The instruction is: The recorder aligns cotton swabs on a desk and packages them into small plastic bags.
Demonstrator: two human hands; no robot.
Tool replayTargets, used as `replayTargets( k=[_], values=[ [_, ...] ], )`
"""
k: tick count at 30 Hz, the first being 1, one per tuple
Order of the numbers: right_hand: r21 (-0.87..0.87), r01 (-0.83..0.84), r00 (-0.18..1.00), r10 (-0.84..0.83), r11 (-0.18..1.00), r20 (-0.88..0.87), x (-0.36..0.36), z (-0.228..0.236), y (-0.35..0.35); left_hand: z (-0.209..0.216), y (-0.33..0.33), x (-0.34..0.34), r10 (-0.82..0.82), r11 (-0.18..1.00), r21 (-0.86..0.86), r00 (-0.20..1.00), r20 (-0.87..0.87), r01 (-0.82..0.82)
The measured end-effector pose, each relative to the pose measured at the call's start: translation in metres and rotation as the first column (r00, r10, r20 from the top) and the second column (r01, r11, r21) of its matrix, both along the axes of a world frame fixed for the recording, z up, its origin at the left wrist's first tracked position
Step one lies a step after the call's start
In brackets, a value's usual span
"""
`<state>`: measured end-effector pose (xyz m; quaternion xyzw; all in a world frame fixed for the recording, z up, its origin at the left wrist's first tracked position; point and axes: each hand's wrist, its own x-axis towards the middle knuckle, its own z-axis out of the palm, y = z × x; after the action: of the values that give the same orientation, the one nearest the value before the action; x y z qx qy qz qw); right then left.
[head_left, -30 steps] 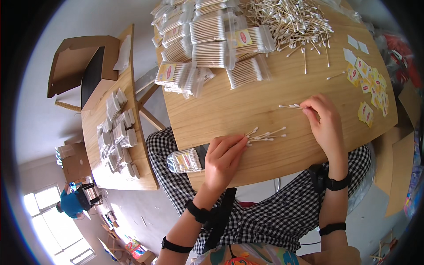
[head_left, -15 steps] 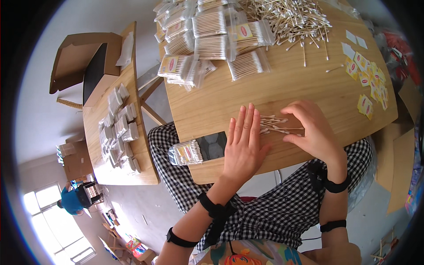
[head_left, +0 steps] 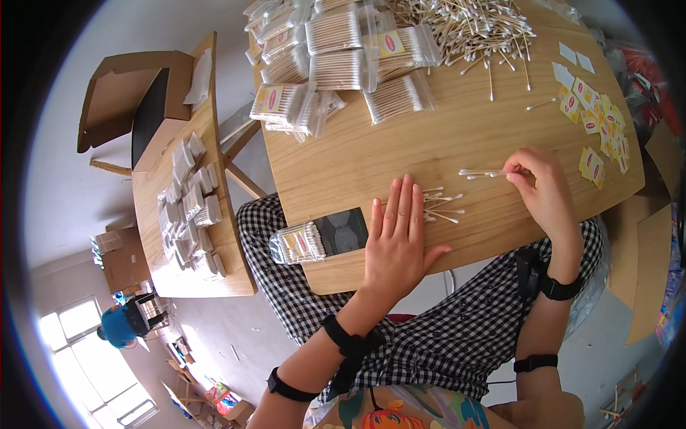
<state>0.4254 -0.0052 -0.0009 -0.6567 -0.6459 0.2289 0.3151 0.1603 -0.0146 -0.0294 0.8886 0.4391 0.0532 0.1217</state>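
My left hand [head_left: 397, 239] lies flat, fingers stretched out, over a small bunch of cotton swabs [head_left: 446, 205] whose tips stick out to its right. To the right, my right hand [head_left: 541, 187] pinches a few cotton swabs [head_left: 483, 174] by one end, and they point left just above the table. Left of my left hand lies a dark flat pad [head_left: 341, 232]. A clear bag filled with cotton swabs [head_left: 300, 244] and a yellow card rests beside it at the table's near left edge.
Filled swab bags [head_left: 336, 69] are stacked at the far left, beside a loose swab heap [head_left: 464, 32]. Yellow cards [head_left: 604, 129] lie at the right. A side table [head_left: 153, 214] holds more bags and an open cardboard box [head_left: 161, 107]. A person in blue [head_left: 123, 325] is in the background.
My right hand has moved right and away from the bunch with a few swabs in its fingers. My left hand stays over the rest, nearly still.
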Motion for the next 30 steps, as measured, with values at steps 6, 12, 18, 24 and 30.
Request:
replayTargets(
  k=[6, 12, 18, 24, 30],
  values=[
    [0.230, -0.061, 0.991, 0.031, 0.971, 0.133, -0.037, -0.011, 0.020, 0.000, -0.012, -0.003, -0.015, 0.999, -0.028, 1.000, -0.001, 0.015],
    [0.167, -0.246, 0.957, 0.266, 0.955, -0.114, -0.078, -0.016, 0.013, -0.008, -0.013, -0.002, 0.044, 0.998, 0.051, 0.997, 0.062, -0.047],
    [0.148, 0.070, 0.971, -0.034, 0.987, -0.235, -0.050, -0.009, 0.009, -0.003, -0.001, 0.015, 0.067, 0.997, 0.039, 0.998, 0.012, -0.068],
    [0.178, 0.058, 0.974, -0.017, 0.982, -0.226, -0.055, -0.006, 0.012, -0.009, 0.047, 0.027, 0.065, 0.980, 0.188, 0.997, 0.030, -0.070],
    [0.110, -0.072, 0.986, 0.087, 0.991, -0.145, -0.061, -0.011, 0.003, -0.013, 0.034, 0.029, 0.100, 0.978, 0.178, 0.994, 0.044, -0.106]
  ],
)
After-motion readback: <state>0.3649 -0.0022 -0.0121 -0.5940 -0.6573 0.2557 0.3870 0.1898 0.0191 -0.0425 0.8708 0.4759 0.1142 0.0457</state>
